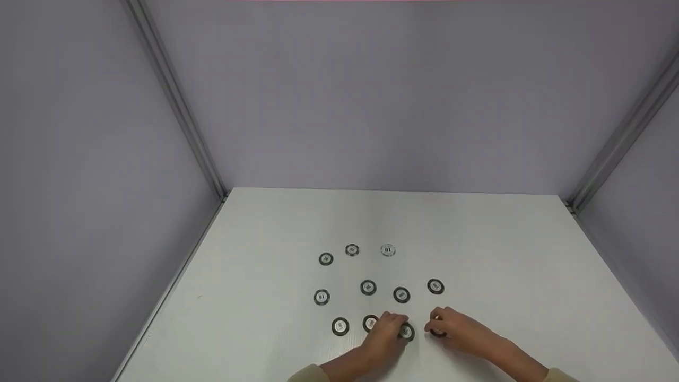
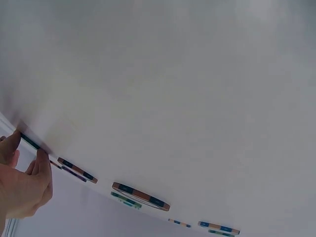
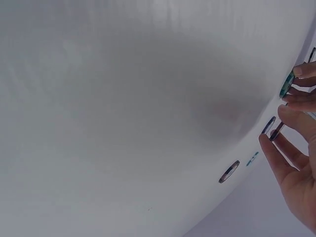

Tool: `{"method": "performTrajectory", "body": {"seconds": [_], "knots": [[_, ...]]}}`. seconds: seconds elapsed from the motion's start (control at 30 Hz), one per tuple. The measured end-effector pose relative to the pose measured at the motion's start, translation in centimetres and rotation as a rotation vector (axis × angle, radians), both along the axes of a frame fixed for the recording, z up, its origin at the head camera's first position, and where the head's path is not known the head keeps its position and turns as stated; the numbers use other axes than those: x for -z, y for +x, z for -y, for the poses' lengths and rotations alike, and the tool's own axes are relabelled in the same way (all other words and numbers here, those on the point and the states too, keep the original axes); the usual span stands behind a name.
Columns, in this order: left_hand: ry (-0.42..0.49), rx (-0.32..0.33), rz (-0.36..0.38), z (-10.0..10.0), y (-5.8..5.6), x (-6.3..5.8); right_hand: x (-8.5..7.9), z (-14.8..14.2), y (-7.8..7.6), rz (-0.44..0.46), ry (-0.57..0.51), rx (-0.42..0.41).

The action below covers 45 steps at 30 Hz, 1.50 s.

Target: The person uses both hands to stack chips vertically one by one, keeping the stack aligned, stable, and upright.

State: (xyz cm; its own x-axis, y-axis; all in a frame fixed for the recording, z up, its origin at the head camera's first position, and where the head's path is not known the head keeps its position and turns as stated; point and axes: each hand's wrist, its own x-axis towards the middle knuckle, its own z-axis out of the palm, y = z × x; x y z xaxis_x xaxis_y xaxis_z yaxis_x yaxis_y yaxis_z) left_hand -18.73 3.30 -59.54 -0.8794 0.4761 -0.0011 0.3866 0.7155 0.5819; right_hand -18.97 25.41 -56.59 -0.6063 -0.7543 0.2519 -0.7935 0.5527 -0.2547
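Observation:
On the white table my left hand pinches a poker chip by its edge, and the chip faces up with a pale centre. The left wrist view shows a green rim between the thumb and fingers of that hand. To its right, my right hand holds another chip, largely covered by the fingers. From the right wrist, that dark chip appears between the thumb and fingertips of my right hand. A further chip lies partly hidden behind my left hand.
Several chips lie flat and apart: one at the near left, a dark chip beyond my hands, one on the right, and a pale chip farther back. Grey panels enclose the table at back and sides.

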Motion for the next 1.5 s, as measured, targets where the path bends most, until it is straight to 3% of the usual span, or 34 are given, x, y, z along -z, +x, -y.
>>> {"method": "performTrajectory", "body": {"seconds": [0.33,0.83,1.07,1.5], "knots": [[-0.005,-0.01,-0.01,-0.1,-0.2,0.0,0.2,2.1,0.0,-0.055,0.031,-0.032],[-0.011,0.036,-0.17,-0.1,-0.1,0.1,1.6,4.4,0.2,-0.154,-0.029,-0.093],[-0.03,0.043,-0.25,0.0,-0.1,0.2,1.7,4.8,0.1,-0.192,-0.028,-0.071],[0.03,-0.009,-0.168,0.1,-0.2,0.1,2.2,5.1,-0.1,-0.172,-0.013,0.01]]}}
